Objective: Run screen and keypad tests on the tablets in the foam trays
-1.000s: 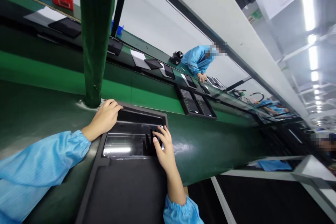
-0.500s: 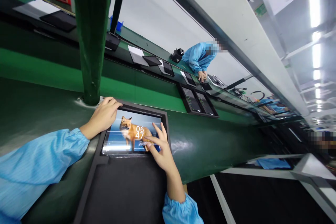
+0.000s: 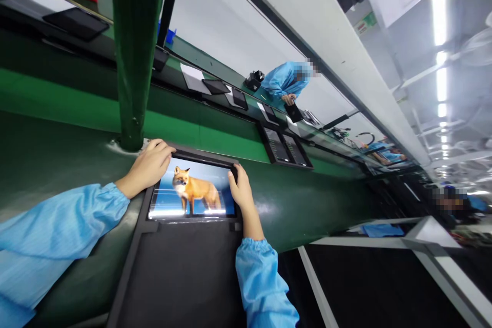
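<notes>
A tablet [image 3: 192, 192] with a lit screen showing a fox lies in a black foam tray [image 3: 180, 271] on the green conveyor belt [image 3: 57, 148]. My left hand [image 3: 148, 166] rests curled on the tablet's upper left corner. My right hand [image 3: 240, 189] grips the tablet's right edge, thumb on the top right corner and fingers wrapped round the side. Both arms wear blue sleeves.
A green post [image 3: 134, 51] rises just behind my left hand. Two more tablets in a black tray [image 3: 286, 148] lie farther along the belt. A person in blue [image 3: 284, 82] works at the far bench, holding a dark device. A white frame [image 3: 423, 241] stands at the right.
The dark screen lit up with a fox and clock digits; the digits are now gone. My right hand moved from touching the screen to gripping the tablet's right edge.
</notes>
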`<control>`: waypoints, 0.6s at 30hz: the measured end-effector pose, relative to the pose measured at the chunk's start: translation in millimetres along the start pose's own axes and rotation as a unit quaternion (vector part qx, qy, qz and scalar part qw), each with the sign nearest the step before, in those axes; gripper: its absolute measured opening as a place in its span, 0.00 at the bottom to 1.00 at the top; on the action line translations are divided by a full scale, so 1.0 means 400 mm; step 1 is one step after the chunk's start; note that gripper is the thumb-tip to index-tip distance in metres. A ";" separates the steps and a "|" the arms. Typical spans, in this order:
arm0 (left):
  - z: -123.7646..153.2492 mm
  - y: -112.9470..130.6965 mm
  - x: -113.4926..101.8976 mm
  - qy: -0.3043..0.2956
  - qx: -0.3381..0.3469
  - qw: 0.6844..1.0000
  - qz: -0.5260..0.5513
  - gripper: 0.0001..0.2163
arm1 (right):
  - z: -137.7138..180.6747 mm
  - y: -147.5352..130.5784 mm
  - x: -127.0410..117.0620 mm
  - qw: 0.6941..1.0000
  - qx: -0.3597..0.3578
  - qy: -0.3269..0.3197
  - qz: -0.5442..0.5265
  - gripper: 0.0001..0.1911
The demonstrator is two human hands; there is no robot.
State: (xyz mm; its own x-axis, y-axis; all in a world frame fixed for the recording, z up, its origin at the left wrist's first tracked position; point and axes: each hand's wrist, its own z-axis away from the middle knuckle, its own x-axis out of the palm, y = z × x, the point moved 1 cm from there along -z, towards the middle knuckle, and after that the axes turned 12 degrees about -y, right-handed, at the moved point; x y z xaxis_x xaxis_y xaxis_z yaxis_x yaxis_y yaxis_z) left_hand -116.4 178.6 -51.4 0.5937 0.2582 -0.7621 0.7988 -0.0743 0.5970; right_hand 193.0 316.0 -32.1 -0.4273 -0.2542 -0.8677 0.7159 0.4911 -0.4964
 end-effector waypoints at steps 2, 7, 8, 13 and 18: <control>0.001 0.002 0.004 0.003 -0.006 1.000 0.015 0.19 | 0.008 -0.002 0.002 1.000 0.000 0.001 -0.008 0.32; 0.072 0.019 0.036 0.004 -0.024 0.997 0.071 0.26 | 0.018 -0.014 0.000 0.999 0.016 0.006 -0.036 0.34; 0.100 0.026 0.043 0.003 -0.028 0.996 0.083 0.30 | 0.016 -0.012 0.000 0.999 0.019 0.007 -0.043 0.34; 0.224 0.063 0.061 -0.019 -0.051 0.985 0.166 0.36 | 0.009 0.007 0.007 0.996 0.039 0.011 -0.075 0.34; 0.241 0.076 0.057 -0.032 -0.065 0.970 0.233 0.37 | 0.008 0.012 0.009 0.995 0.038 0.014 -0.095 0.32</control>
State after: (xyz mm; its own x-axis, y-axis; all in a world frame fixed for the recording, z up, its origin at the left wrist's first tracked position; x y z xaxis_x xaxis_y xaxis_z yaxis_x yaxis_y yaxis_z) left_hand -69.3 89.3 -74.7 0.8951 0.1657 -0.4139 0.4262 -0.0454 0.9035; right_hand 196.7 314.7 -37.7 -0.5737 -0.3118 -0.7574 0.6597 0.3720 -0.6529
